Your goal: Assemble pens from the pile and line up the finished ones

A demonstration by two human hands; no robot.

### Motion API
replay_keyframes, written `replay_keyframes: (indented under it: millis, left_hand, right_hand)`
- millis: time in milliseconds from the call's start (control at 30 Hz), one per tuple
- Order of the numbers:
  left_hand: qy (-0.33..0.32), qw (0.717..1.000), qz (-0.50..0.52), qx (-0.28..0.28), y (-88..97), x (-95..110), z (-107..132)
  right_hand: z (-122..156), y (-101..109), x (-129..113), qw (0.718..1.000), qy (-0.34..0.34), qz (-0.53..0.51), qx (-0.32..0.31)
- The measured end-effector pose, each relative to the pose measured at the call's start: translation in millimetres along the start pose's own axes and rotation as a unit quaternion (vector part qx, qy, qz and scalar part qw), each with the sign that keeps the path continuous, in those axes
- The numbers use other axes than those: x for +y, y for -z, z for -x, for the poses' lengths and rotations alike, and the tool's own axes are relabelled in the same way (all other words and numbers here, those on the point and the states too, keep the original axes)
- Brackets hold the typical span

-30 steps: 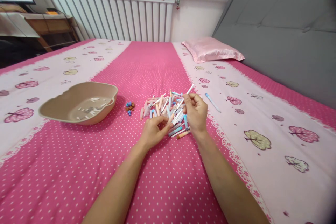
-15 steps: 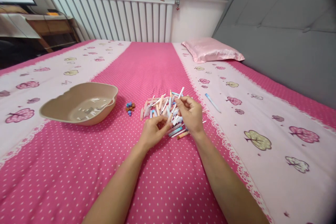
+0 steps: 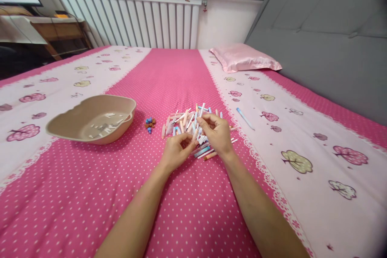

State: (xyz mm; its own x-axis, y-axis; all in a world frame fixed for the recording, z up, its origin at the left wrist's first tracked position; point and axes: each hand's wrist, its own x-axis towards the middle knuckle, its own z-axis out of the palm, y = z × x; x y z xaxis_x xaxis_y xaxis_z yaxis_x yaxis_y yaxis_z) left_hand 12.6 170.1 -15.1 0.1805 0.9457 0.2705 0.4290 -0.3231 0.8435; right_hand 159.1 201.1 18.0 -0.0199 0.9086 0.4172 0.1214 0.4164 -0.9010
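**Two hands at a heap of pens on the bed**

The right hand (image 3: 217, 134) is nearly closed, thumb and fingers pinching a white pen (image 3: 202, 109) that sticks up tilted over the pile of pens (image 3: 183, 120). The left hand (image 3: 174, 152) is curled, fingertips touching the pile's near side; whether it grips one I cannot tell. The pile lies mid-bed (image 3: 187, 209), its pens too many to count. One loose pen (image 3: 244, 118) lies towards the right edge, one beige tray (image 3: 60, 124) towards the left, with a small cluster of blue and brown bits (image 3: 149, 122) between tray and pile. Any print is too small to read.
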Motion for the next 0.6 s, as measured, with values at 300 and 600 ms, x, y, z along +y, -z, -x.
replay_keyframes:
  millis: [300,600]
  left_hand:
    - [-0.002,1.000,0.001,0.009,0.2,0.4,-1.3]
    - [-0.001,1.000,0.015,0.017,0.1,3.2,-1.1]
  right_hand:
    - [2.8,-0.5,-7.3,0.999,-0.019,0.018,-0.039]
    - [1.7,4.2,-10.2,0.993,0.073,0.078,-0.048]
